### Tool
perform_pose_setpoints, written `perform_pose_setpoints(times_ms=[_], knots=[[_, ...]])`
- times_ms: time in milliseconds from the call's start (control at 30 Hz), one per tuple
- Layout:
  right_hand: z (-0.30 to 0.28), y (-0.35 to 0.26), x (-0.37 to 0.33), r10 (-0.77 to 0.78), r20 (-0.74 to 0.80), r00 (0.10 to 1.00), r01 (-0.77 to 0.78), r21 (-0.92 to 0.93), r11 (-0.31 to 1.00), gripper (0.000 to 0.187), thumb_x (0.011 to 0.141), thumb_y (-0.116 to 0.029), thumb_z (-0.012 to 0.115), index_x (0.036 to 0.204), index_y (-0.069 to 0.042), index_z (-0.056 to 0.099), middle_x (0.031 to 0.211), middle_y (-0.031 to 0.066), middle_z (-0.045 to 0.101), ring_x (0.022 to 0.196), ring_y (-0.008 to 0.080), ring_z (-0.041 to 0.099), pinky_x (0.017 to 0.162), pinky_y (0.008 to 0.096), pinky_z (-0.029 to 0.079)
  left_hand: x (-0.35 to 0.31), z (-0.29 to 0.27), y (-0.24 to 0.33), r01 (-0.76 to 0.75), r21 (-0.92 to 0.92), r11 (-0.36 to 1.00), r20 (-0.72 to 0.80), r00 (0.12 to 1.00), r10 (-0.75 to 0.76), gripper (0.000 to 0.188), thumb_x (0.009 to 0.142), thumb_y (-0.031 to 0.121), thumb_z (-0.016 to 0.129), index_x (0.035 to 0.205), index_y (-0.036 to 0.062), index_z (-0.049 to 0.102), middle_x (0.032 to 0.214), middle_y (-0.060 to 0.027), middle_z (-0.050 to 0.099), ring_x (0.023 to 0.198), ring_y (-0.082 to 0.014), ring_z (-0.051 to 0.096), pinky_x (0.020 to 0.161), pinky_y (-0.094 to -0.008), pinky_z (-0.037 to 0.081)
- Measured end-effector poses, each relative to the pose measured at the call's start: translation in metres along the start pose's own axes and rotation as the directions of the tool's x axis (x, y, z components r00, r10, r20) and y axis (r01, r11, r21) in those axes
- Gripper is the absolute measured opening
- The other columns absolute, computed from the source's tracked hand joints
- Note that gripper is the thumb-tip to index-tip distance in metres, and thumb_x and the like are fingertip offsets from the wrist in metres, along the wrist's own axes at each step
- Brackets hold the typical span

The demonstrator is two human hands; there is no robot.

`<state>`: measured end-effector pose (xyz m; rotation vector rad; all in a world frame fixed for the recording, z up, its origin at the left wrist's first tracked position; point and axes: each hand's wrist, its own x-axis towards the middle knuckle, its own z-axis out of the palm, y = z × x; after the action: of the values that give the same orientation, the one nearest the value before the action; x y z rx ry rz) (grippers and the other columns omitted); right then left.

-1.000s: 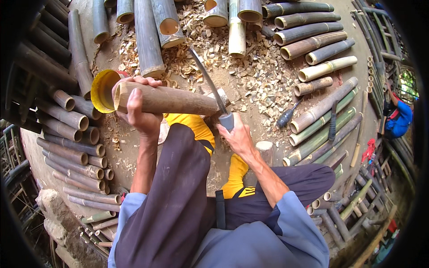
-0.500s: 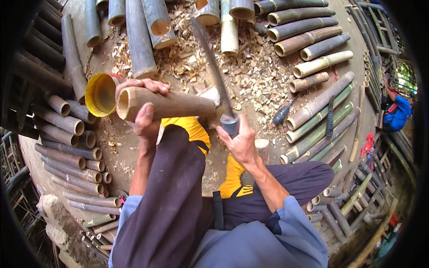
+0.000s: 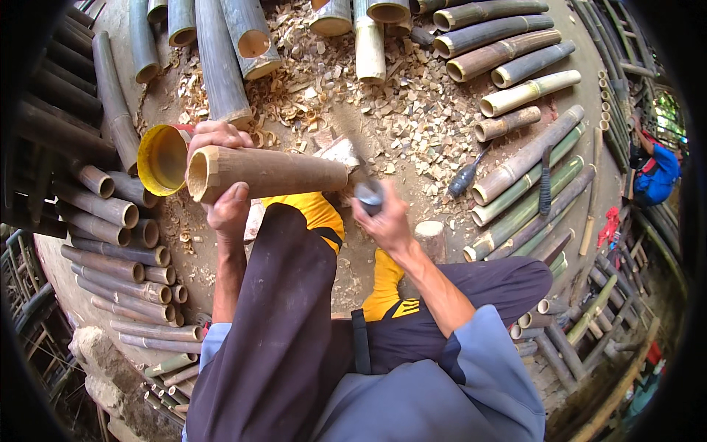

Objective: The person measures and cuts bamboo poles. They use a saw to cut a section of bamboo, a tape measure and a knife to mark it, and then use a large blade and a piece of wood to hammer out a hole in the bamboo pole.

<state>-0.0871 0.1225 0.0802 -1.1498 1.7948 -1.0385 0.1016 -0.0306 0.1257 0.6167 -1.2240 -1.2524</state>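
Note:
My left hand (image 3: pixel 230 212) is wrapped round a brown bamboo tube (image 3: pixel 276 174), fingers over its far side and thumb beneath. The tube lies roughly level, its open end facing left with rough, faceted cuts along the rim. Its right end is by a pale-topped wood block (image 3: pixel 339 152). My right hand (image 3: pixel 387 225) grips the dark handle of a machete (image 3: pixel 370 196) just right of the tube. The blade is smeared by motion, so its exact place is hard to make out.
A yellow-lined bucket (image 3: pixel 162 158) stands left of the tube. Wood chips (image 3: pixel 420 125) cover the ground ahead. Cut bamboo lengths (image 3: pixel 530 155) lie in rows left, right and ahead. A dark-handled tool (image 3: pixel 464 178) and a wood stump (image 3: pixel 430 239) are at right. Another person (image 3: pixel 655 177) is far right.
The machete blade, sharp and angled up to the far left before, is now a blur near the block. The tube has turned slightly in my left hand, bringing a chipped rim into view.

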Motion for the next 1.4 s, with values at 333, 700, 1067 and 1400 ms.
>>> perform_pose_setpoints(times_ms=[333,700,1067,1400], knots=[[-0.015,-0.048,0.001,-0.097,-0.092,0.991,0.093,-0.050,0.994,0.035,0.080,-0.020,0.069,0.102,-0.001,0.050,0.077,0.0157,0.065,0.069,0.0257,0.067,0.058,0.0324,0.051,-0.003,0.017,0.003,0.046,-0.025,0.999,-0.481,0.875,-0.052,0.037,0.080,0.017,0.055,0.113,0.0046,0.044,0.089,-0.0107,0.051,0.080,-0.0219,0.054,0.077,-0.0415,0.050],[-0.014,-0.039,0.007,-0.032,-0.015,0.999,0.032,-0.025,0.999,0.031,0.082,-0.021,0.067,0.098,0.000,0.051,0.073,0.0114,0.063,0.065,0.0198,0.064,0.057,0.0302,0.051,-0.005,0.002,0.000,0.077,-0.146,0.986,-0.311,0.943,-0.120,0.041,0.073,0.021,0.054,0.109,0.0066,0.043,0.090,-0.0088,0.049,0.084,-0.0222,0.051,0.082,-0.0421,0.045],[-0.009,-0.021,0.002,0.045,0.079,0.996,-0.048,0.038,0.998,0.031,0.080,-0.021,0.069,0.093,0.001,0.051,0.072,0.0165,0.064,0.062,0.0226,0.066,0.054,0.0346,0.051,-0.011,-0.012,0.008,0.119,-0.166,0.979,-0.122,0.983,-0.140,0.049,0.067,0.023,0.061,0.107,0.0017,0.042,0.088,-0.0116,0.047,0.086,-0.0254,0.052,0.083,-0.0414,0.045],[-0.013,-0.001,0.010,0.111,0.131,0.985,-0.094,-0.124,0.988,0.035,0.081,-0.020,0.067,0.102,0.000,0.047,0.077,0.0169,0.065,0.070,0.0304,0.068,0.059,0.0368,0.054,0.007,0.004,0.003,0.098,-0.235,0.967,-0.502,0.840,-0.207,0.046,0.076,0.019,0.056,0.115,-0.0019,0.044,0.089,-0.0148,0.055,0.080,-0.0254,0.056,0.077,-0.0425,0.050]])
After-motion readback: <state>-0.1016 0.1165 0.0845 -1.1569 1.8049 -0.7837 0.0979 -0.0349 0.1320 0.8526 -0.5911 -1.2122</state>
